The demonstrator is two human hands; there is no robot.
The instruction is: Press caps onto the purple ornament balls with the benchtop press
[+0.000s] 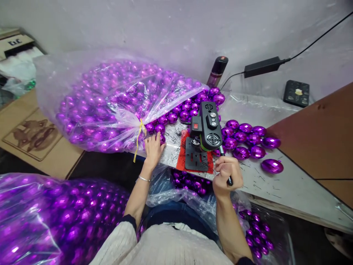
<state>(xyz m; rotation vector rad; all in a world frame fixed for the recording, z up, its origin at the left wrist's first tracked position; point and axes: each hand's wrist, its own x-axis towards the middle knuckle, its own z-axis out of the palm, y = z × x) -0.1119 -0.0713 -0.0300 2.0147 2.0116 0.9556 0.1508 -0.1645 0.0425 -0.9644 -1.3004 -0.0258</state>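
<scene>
My left hand [153, 149] is at the open side of a clear plastic bag, its fingers curled against a shiny purple faceted bauble [162, 139]. My right hand [228, 173] is wrapped round the black-tipped handle [230, 181] of a small black machine [210, 123]. The machine has round vents, buttons and a red switch, and its slotted base plate [196, 156] rests on a red sheet [181, 156]. Purple baubles [241, 138] lie in a group to its right; others spill from the bag [118, 110] behind my left hand. A yellow tie [138, 141] gathers the bag's plastic.
Against the wall stand a dark spray can [217, 70] and a black case [296, 92]. A power adapter [261, 67] hangs on its cord. Another bauble-filled bag [63, 217] is at lower left, cardboard [68, 151] behind it. Brown board [320, 136] borders the white table [264, 187] at right.
</scene>
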